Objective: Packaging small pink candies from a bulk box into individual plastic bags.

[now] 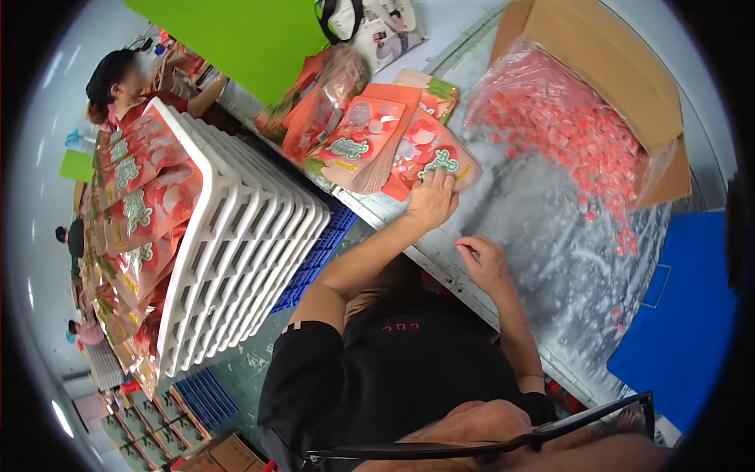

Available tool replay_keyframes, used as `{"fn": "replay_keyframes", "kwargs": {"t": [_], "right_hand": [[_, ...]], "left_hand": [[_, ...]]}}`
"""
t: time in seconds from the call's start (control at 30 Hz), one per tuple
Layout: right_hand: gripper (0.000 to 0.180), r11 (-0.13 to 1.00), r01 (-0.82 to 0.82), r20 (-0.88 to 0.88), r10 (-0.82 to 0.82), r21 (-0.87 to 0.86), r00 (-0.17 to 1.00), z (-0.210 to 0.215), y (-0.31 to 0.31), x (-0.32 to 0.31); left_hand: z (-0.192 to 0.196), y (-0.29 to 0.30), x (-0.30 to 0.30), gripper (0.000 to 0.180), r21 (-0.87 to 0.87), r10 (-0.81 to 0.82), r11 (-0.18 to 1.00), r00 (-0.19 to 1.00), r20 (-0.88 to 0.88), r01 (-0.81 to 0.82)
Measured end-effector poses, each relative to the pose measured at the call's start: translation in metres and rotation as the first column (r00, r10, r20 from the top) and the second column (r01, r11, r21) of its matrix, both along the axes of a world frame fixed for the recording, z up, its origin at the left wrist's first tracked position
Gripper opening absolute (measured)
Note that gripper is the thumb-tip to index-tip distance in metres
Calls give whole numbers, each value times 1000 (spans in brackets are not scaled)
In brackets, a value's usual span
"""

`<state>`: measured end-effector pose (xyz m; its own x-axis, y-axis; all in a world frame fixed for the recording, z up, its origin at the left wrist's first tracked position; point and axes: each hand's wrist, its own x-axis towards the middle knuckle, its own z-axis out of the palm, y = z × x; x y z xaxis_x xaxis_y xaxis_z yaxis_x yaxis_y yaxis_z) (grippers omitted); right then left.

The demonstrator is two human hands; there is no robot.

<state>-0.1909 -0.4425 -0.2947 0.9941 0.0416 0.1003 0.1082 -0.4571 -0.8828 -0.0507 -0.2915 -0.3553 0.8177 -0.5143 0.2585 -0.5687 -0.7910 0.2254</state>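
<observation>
My left hand (432, 200) is on the lower part of a red and pink printed pouch (425, 149), its fingers bent against the front face. That pouch lies over the edge of a fanned stack of matching pouches (363, 134). A little to the right and nearer me, my right hand (484, 263) hovers over the table edge with its fingers curled in and the thumb alongside. Its palm side is hidden, so I cannot tell whether anything small is in it. Beyond lies a heap of small red wrapped pieces (558, 118), spilling from a clear plastic liner.
A tipped cardboard box (605, 55) surrounds the heap on the metal table (535, 236). A blue panel (676, 315) stands at right. Stacked white trays (244, 236) with pouches on top rise at left, near a co-worker (126, 90). A green board (236, 39) and tote bag (385, 31) are behind.
</observation>
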Motion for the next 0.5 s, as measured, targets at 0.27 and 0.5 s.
{"fn": "replay_keyframes", "kwargs": {"t": [0.27,0.5], "right_hand": [[18,984,145,274,-111,-105,955,-14,-14,4],[43,896,228,534,12,-380,845,-26,12,51]], "left_hand": [[6,15,8,26,-521,-129,851,930,-344,-74],[25,24,8,24,-668,-425,662,563,-708,-341]]}}
